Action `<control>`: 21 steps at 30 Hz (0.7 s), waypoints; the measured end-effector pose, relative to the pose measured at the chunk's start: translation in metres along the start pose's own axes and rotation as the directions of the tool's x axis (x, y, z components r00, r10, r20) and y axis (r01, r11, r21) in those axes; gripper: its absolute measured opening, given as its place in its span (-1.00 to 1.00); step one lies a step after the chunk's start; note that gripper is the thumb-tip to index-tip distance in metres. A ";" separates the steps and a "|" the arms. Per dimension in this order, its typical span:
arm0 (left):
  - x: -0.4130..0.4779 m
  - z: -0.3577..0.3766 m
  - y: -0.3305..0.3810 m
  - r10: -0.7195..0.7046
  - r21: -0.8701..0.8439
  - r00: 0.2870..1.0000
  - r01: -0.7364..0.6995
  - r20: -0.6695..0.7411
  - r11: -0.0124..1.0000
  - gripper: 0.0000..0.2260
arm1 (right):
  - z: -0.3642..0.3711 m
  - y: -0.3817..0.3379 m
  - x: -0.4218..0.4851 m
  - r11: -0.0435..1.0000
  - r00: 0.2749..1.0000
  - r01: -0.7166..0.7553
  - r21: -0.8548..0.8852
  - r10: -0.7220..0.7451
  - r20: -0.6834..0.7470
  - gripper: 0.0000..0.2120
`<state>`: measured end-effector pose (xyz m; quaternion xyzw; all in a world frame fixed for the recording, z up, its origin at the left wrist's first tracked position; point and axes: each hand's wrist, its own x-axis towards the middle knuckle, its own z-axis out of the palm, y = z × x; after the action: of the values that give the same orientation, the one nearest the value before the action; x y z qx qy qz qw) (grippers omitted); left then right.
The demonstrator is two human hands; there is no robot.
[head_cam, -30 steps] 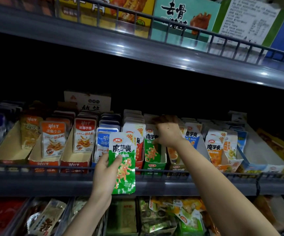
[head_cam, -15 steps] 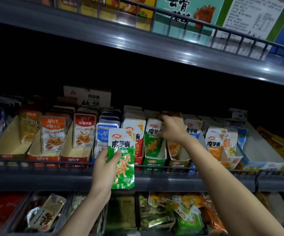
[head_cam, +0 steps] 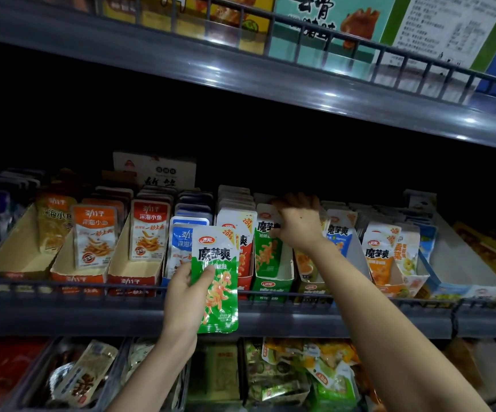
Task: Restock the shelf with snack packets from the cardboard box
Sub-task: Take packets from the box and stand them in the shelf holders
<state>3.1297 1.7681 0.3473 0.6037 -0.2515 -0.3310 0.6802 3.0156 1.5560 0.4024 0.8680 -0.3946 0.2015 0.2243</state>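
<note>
Currently: left hand (head_cam: 184, 301) pinches one green snack packet (head_cam: 218, 281) upright, level with the shelf rail (head_cam: 62, 288), barely moved. Right hand (head_cam: 298, 226), fingers curled over the shelved packets (head_cam: 266, 248) in the green tray (head_cam: 272, 288), has tipped the front one aside; likely opening a slot, insertion pending.

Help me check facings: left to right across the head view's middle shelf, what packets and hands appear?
Golden packet, orange packet, red packet, blue packet, held green packet in left hand, shelved green packet, right hand, pale blue packet, white-orange packet.
</note>
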 end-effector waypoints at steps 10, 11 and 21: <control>0.001 -0.001 0.002 0.037 -0.001 0.999 -0.037 0.014 0.999 -0.45 | -0.003 0.000 -0.006 0.999 0.997 -0.038 0.021 0.039 -0.062 -0.40; 0.001 0.000 0.003 0.046 0.002 0.999 -0.046 0.016 0.999 -0.45 | -0.009 -0.002 -0.010 0.997 0.996 -0.058 0.043 0.061 -0.061 -0.46; -0.014 0.021 0.012 0.105 0.061 0.986 -0.113 0.132 0.992 -0.78 | -0.065 -0.048 -0.075 -0.009 0.872 -0.488 0.873 0.022 0.488 -0.44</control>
<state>3.1067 1.7656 0.3625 0.5896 -0.3386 -0.3226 0.6586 2.9955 1.6644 0.4048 0.7070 -0.3317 0.3025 -0.5464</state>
